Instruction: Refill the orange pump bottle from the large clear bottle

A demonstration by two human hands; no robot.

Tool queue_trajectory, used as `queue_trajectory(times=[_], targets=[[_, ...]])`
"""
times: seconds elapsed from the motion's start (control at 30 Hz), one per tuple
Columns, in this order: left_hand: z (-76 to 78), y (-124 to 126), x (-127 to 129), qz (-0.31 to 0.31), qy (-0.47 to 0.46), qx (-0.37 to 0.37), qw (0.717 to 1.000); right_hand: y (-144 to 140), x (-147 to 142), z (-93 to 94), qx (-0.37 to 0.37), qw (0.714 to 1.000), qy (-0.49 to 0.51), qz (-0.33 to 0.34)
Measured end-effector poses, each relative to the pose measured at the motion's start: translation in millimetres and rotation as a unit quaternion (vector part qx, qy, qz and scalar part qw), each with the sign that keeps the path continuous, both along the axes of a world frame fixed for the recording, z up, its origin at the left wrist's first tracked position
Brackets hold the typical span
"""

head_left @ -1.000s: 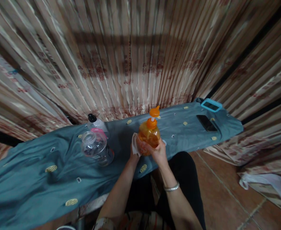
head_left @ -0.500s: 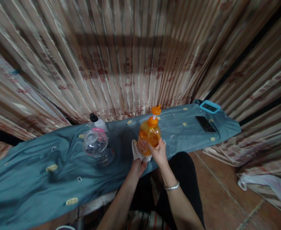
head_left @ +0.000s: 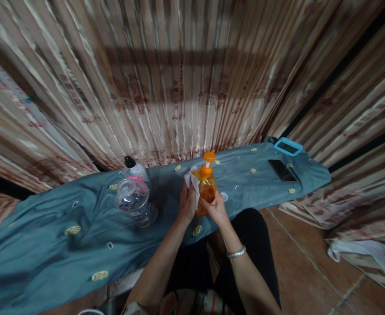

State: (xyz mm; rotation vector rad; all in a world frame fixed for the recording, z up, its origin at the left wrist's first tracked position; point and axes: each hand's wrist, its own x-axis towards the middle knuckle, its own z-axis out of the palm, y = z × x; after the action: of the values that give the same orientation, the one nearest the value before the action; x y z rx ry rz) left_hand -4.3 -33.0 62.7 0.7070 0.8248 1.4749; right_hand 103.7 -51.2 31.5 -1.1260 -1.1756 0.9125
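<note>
An orange pump bottle stands on the blue-grey cloth covering the table. My right hand grips the bottle's lower right side. My left hand presses a white wipe against the bottle's left side, up near the shoulder. The orange pump head points right and is uncovered.
Two clear plastic bottles stand to the left, one with a black cap. A dark phone and a blue-framed item lie at the far right end. A striped curtain hangs behind. Tiled floor and a plastic bag are at the right.
The bottle has come down from a lifted position onto the cloth. My left hand with the wipe has moved from under the bottle's base up along its left side.
</note>
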Motion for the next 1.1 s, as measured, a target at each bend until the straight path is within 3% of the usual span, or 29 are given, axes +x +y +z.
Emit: queue_trajectory(times=[0.13,0.37,0.53,0.63,0.9,0.97,1.1], targets=[[33.6,4,5,-0.002,0.118,0.125,0.985,-1,4,-0.2,0.003,1.000,-0.014,-0.006],[65.6,18,15,0.009,0.195,0.165,0.967,-4,5,-8.3,-0.023,0.999,-0.030,-0.013],[81.0,34,22,-0.011,0.280,0.200,0.939,-6,3,-10.4,-0.028,1.000,-0.009,-0.005],[83.9,38,18,-0.038,0.304,0.210,0.928,-7,3,-10.2,-0.028,1.000,0.005,0.005],[76.1,50,-13,-0.203,0.330,0.191,0.902,-6,5,-8.8,-0.010,0.996,0.040,0.073],[73.7,52,-10,-0.181,0.357,0.224,0.889,-5,6,-10.8,-0.006,0.996,0.043,0.073],[59.9,45,1,-0.057,0.417,0.304,0.855,-2,9,-19.2,-0.009,0.998,0.040,0.055]])
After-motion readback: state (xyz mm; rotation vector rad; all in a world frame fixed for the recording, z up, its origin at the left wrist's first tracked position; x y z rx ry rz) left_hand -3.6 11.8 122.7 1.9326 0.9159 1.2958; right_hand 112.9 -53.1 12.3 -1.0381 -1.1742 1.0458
